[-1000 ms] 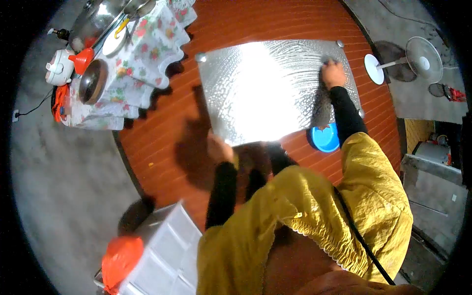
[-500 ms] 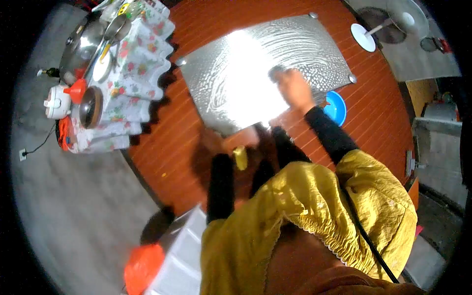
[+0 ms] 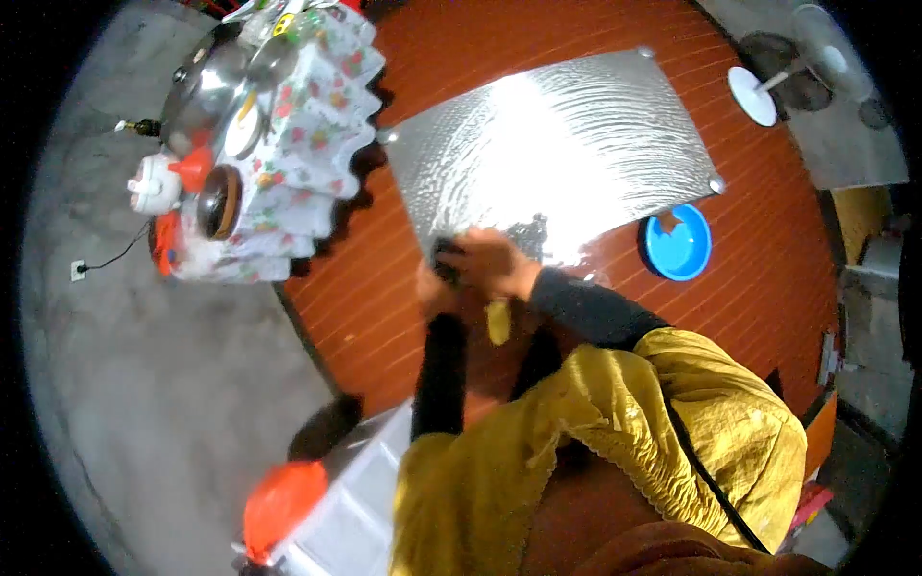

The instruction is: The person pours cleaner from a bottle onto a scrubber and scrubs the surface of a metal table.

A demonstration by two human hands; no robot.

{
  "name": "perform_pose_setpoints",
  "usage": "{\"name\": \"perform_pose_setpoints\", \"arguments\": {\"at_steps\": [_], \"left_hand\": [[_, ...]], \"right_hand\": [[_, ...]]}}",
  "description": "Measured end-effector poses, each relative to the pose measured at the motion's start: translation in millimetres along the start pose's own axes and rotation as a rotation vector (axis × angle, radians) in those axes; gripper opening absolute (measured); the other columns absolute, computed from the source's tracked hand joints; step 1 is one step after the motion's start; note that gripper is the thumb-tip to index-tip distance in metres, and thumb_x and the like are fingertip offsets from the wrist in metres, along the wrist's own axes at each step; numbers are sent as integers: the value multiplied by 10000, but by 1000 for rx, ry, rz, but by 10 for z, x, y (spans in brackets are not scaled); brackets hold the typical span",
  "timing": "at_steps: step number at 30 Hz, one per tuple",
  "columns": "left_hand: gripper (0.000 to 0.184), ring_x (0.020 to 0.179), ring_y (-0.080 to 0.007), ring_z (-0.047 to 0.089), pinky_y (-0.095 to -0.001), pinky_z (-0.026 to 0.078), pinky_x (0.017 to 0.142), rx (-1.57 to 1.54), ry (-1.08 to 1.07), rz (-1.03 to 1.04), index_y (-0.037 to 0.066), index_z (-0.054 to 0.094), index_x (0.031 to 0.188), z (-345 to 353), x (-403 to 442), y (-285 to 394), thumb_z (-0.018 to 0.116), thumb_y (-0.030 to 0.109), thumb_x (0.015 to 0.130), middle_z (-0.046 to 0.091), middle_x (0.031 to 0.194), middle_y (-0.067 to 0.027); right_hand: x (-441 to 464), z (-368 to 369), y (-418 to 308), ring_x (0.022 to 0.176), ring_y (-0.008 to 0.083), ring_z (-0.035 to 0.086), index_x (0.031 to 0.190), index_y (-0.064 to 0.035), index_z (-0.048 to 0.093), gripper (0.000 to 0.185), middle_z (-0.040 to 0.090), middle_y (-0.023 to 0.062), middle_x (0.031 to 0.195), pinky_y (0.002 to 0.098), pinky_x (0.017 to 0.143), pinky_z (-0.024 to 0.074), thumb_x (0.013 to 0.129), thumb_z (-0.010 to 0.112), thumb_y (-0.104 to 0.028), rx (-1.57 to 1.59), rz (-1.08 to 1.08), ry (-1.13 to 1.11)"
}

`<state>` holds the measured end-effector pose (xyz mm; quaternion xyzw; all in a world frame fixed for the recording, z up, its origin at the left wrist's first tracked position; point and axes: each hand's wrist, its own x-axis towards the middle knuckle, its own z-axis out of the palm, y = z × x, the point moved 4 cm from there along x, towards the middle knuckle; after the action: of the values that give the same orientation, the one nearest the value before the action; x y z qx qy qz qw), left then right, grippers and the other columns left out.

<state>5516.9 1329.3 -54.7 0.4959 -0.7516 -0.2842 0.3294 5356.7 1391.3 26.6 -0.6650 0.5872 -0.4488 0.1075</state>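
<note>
A shiny glass panel (image 3: 595, 144) with wet, soapy streaks and round metal pieces at its corners lies in front of me. My right hand (image 3: 495, 264) is at its near left corner, fingers closed over a dark scrubbing pad or cloth (image 3: 445, 259). Just below, my left hand (image 3: 439, 291) is close to the panel's edge and the dark pad; blur hides its fingers. Bright glare covers the middle of the panel. A small yellow object (image 3: 497, 323), its kind unclear, lies below my right hand.
Right of the panel stands a blue basin (image 3: 680, 248) with something brown at its rim. A flowered cloth (image 3: 322, 134) covers a table at left, holding pans and a lid. A white fan (image 3: 752, 96) stands at far right. A red bag (image 3: 285, 504) sits by white drawers (image 3: 351, 514).
My right hand has swept left and toward me across the panel, reaching the near left corner beside my left hand. The whole view has shifted slightly rightward.
</note>
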Motion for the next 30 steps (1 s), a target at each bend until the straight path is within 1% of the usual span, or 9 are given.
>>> {"name": "perform_pose_setpoints", "arguments": {"at_steps": [1, 4, 8, 11, 14, 17, 19, 24, 30], "left_hand": [[479, 831, -268, 591, -369, 464, 736, 66, 6, 49, 0, 613, 1045, -33, -8, 26, 337, 385, 976, 637, 951, -137], [463, 857, -337, 611, -416, 481, 772, 130, -10, 12, 12, 623, 1081, -150, 27, 411, 329, 349, 960, 646, 1016, -155], [442, 893, -363, 598, -435, 472, 775, 474, -133, -265, -12, 613, 1085, 1, -21, 39, 318, 294, 963, 637, 1008, -189], [423, 913, -365, 590, -434, 466, 773, 30, 91, -545, -32, 580, 1139, -129, -31, 214, 346, 273, 961, 635, 1005, -203], [515, 973, -376, 583, -430, 481, 842, 183, -66, -132, 7, 540, 1065, -60, -59, 175, 727, 272, 665, 602, 1087, -203], [495, 979, -375, 580, -432, 456, 826, -20, 59, -192, -43, 507, 1230, -13, -76, 31, 364, 351, 967, 587, 1162, -235], [477, 1072, -381, 544, -408, 427, 918, -3, 121, -294, -41, 467, 1273, 57, -84, -46, 414, 289, 932, 553, 1216, -247], [486, 1193, -368, 496, -381, 379, 1006, -275, 79, -461, -73, 373, 1348, -63, -42, 194, 309, 206, 954, 478, 1312, -277], [472, 1235, -360, 467, -378, 358, 1028, -331, 73, -482, -70, 372, 1354, -75, -37, 238, 313, 133, 932, 462, 1339, -266]], "right_hand": [[41, 133, 83, 960, 327, 544, 1135, -134, 594, 323, 559, 140, 972, 402, 869, 461, 819, 596, -199, -325, 29, -306], [317, -671, 662, 829, 322, 579, 1043, -111, 643, 224, 581, 153, 942, 438, 705, 496, 870, 501, -124, -452, 250, -28], [681, -1659, 1657, 913, 351, 582, 1032, -87, 643, 230, 592, 135, 1111, 438, 774, 512, 865, 489, -121, -823, 403, 199], [1111, -1458, 1764, 965, 339, 575, 1049, -89, 632, 244, 581, 129, 1145, 436, 784, 513, 871, 466, -113, -911, 516, 105], [1576, -247, 1452, 899, 316, 603, 993, -61, 626, 210, 608, 150, 1022, 440, 748, 508, 863, 479, -138, -670, 207, 11], [1576, 640, 365, 873, 299, 585, 881, -68, 605, 122, 617, 105, 853, 426, 673, 516, 788, 551, -124, -470, -39, -194], [1266, 1067, 128, 878, 280, 572, 932, -94, 623, 183, 607, 68, 920, 398, 665, 522, 759, 592, -144, -405, -323, -323], [1575, 648, 412, 1020, 297, 556, 1065, -107, 632, 266, 560, 106, 1143, 407, 777, 517, 814, 554, -144, -481, -15, -177], [2184, 420, 1105, 995, 314, 539, 1137, -99, 612, 321, 561, 124, 1044, 424, 804, 495, 835, 505, -113, -738, 143, -136]]}}
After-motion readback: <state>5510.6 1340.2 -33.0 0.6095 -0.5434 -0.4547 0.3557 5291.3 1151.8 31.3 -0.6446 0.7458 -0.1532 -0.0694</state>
